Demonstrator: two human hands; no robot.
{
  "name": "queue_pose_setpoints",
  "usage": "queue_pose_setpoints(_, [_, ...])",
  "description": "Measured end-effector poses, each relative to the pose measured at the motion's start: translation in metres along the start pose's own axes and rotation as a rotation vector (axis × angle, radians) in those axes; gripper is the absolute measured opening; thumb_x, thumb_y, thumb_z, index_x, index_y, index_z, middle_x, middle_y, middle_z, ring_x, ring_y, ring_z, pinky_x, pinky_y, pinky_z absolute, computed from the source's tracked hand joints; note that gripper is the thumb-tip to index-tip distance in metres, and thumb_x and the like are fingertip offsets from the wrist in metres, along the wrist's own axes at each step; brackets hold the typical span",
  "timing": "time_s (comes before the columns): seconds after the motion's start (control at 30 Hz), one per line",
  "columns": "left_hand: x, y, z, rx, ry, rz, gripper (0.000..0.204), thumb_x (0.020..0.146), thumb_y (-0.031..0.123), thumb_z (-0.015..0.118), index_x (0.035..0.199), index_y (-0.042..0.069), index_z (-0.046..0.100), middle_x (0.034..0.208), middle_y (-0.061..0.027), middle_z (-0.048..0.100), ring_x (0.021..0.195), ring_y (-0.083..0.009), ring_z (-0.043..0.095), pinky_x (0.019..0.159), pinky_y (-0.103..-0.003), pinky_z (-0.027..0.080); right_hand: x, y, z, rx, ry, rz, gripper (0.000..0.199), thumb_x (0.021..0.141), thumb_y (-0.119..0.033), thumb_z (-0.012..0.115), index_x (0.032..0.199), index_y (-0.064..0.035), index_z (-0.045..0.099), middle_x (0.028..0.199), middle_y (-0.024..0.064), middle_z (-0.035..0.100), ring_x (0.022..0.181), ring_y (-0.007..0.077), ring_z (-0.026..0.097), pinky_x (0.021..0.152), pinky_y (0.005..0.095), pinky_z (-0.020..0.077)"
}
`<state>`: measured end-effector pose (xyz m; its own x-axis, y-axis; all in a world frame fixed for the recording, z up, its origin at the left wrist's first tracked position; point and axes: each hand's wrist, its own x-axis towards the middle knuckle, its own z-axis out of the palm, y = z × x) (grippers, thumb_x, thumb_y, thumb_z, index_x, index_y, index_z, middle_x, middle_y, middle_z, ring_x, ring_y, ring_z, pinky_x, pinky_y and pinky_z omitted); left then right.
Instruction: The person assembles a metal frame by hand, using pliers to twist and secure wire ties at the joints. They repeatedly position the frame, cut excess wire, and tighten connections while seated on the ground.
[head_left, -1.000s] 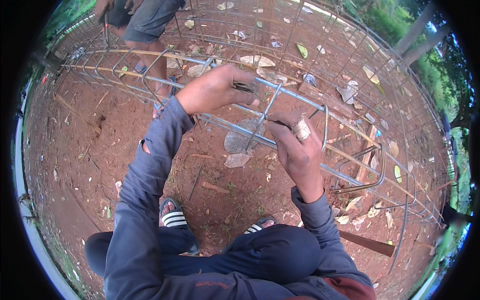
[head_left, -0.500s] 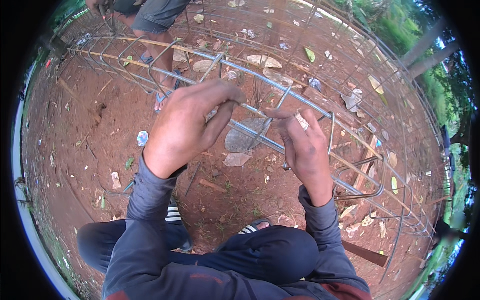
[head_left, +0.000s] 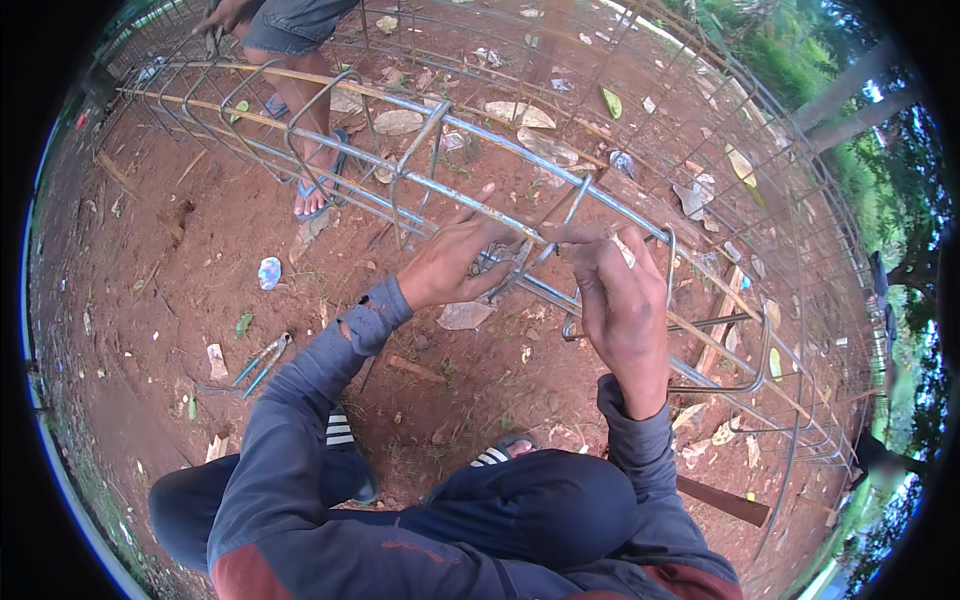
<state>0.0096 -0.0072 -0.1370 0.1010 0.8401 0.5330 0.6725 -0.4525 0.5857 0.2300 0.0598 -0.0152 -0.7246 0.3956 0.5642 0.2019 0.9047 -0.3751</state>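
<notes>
A long cage of steel reinforcing bars [head_left: 455,193] with bent square stirrups [head_left: 425,140] runs across in front of me. My left hand [head_left: 462,262] reaches under the near upper bar, thumb and index finger apart beside a stirrup joint. One fingertip shows beyond the bar; the other fingers are partly hidden. My right hand [head_left: 625,290] is closed at the same joint from the right, its index finger stretched along the bar to the stirrup. Whatever lies between its fingers is too small to make out. A pale wrap [head_left: 623,250] circles one right finger.
Pliers with teal handles [head_left: 264,366] lie on the red soil to my left. Another person's legs [head_left: 300,100] stand behind the cage at upper left, a hand near the bars. More steel mesh [head_left: 780,190] rises at right. A wooden piece [head_left: 725,502] lies by my right knee.
My left hand has dropped from above the bar to beneath it, its fingers now spreading. The right hand has shifted slightly, staying at the joint. The pliers have come into fuller view.
</notes>
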Motion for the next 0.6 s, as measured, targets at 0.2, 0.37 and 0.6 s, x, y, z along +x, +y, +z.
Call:
queue_pose_setpoints(0.2, [-0.040, 0.046, -0.001, -0.200, 0.156, -0.214, 0.055, 0.091, 0.006, 0.066, 0.145, 0.002, 0.055, 0.116, -0.0186, 0.073, 0.115, -0.0356, 0.067, 0.113, -0.050, 0.043, -0.003, -0.005, 0.003, -0.016, 0.017, 0.042, 0.028, 0.084, 0.005, 0.071, 0.111, -0.0062, 0.071, 0.109, 0.0038, 0.074, 0.085, 0.0309, 0.058, 0.075, 0.0413, 0.0520])
queue_pose_setpoints(0.37, [-0.028, 0.078, -0.026, -0.199, 0.125, -0.279, 0.051, 0.093, 0.002, 0.063, 0.144, 0.001, 0.058, 0.116, -0.0215, 0.072, 0.102, -0.0359, 0.069, 0.093, -0.043, 0.050, -0.004, -0.004, 0.007, -0.052, 0.051, 0.045, 0.021, 0.084, 0.001, 0.074, 0.103, -0.0054, 0.069, 0.110, 0.0035, 0.074, 0.088, 0.0313, 0.059, 0.074, 0.0413, 0.0523])
queue_pose_setpoints(0.6, [-0.008, 0.087, -0.028, -0.405, 0.057, -0.502, 0.043, 0.096, -0.001, 0.058, 0.138, 0.002, 0.064, 0.111, -0.0235, 0.074, 0.089, -0.0321, 0.074, 0.081, -0.039, 0.056, -0.014, -0.021, 0.031, -0.079, 0.244, 0.219, 0.027, 0.078, 0.002, 0.084, 0.091, -0.0001, 0.060, 0.110, 0.0150, 0.071, 0.089, 0.0301, 0.067, 0.079, 0.0377, 0.0544])
